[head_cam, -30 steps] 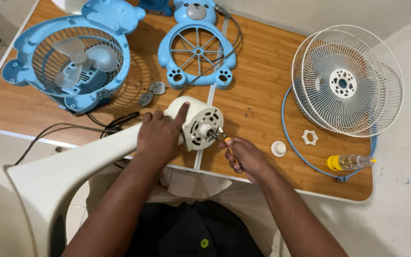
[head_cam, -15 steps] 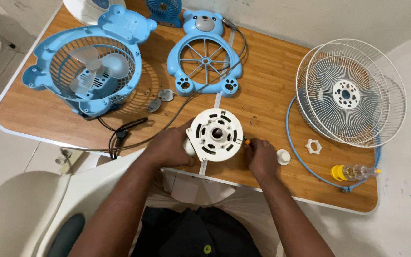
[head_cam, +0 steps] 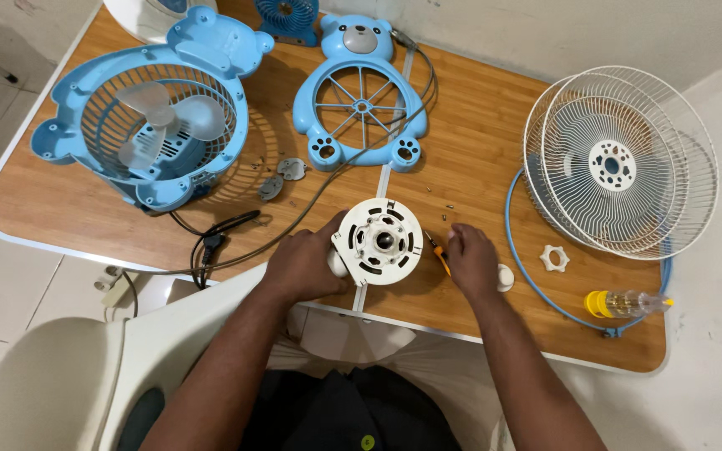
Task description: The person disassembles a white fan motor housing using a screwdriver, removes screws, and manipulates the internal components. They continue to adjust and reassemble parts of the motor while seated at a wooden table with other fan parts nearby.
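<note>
Gripping white fan motor [head_cam: 377,242] — face up, left hand [head_cam: 301,266]

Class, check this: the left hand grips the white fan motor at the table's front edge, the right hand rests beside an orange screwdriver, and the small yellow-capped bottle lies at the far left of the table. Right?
Not quite. The head view shows the bottle at the far right of the table, below the white fan grilles. The rest holds: left hand on the motor, right hand beside the screwdriver.

One white motor housing [head_cam: 378,242], two white wire grilles [head_cam: 620,163], two blue bear-shaped fan parts [head_cam: 152,108].
</note>
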